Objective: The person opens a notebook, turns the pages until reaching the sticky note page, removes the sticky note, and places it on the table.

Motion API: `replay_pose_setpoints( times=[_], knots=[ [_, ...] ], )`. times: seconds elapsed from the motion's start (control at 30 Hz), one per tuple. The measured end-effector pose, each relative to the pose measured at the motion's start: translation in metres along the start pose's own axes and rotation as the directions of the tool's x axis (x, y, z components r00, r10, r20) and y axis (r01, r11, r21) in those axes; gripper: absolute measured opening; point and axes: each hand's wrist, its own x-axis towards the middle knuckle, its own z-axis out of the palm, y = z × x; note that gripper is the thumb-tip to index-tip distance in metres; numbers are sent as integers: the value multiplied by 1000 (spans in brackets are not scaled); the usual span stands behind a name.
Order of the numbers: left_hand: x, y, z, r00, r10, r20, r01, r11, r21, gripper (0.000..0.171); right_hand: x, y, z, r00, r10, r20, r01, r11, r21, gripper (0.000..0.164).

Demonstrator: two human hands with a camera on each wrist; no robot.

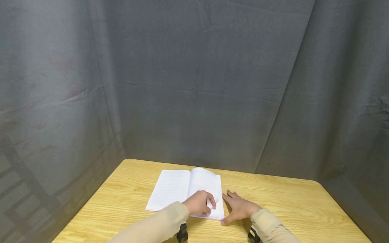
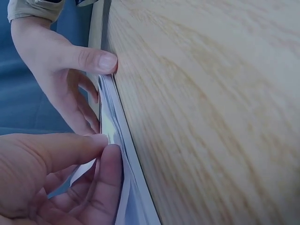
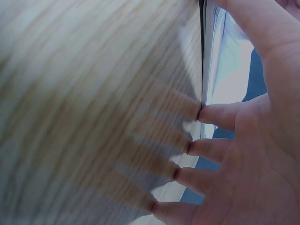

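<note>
1. Has the lined notebook (image 1: 171, 187) lying spread in two halves on the wood-grain counter (image 1: 288, 209), mostly left of the middle and with its top near the far edge.
2. Pinches a page (image 1: 200, 182) of the notebook's right half with the left hand (image 1: 198, 203), in a grip closed between thumb and fingertips, toward the near right corner.
3. Bows that page up in a curve beside the spine, over the flatter leaves.
4. Rests the right hand (image 1: 239, 207) just beside the notebook's right edge, with fingers spread and nothing in the grip.
5. Touches the counter with the right fingertips, with the thumb tip at the notebook's near right corner.
6. Wears beige sleeves (image 1: 161, 219), with a black device (image 1: 182, 233) at each wrist.
7. Has grey fabric (image 1: 194, 84) hanging behind the counter.
</note>
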Motion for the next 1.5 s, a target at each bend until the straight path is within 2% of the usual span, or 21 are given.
replay_pose_setpoints(
  times=[0.23,0.47,0.63,0.83,1.07,1.27,1.5],
  knots=[
    [2,-4,-5,999,12,-33,-15,996,-89,19,-1,0,-1,1000,6,7,-6,1000,0,108],
    [1,-7,-20,996,12,-88,-26,989,-149,19,-2,-3,-2,1000,7,1,-7,1000,12,109],
    [-4,-6,-32,992,11,-128,-36,980,-195,17,-2,-4,-3,1000,12,6,-12,1000,14,109],
    [-15,-7,-49,979,41,-201,-82,976,-200,17,-2,-3,-3,1000,12,16,-12,1000,17,110],
    [-30,-17,-66,966,36,-257,-101,964,-245,18,-3,-1,-2,1000,4,26,-5,999,38,111],
    [-51,-32,-81,956,-16,-293,-79,948,-307,18,-4,-1,-4,999,-13,52,10,998,57,111],
    [-73,-52,-90,936,-78,-343,-54,931,-361,17,-6,1,-5,997,-4,74,-3,996,87,113]
  ],
)
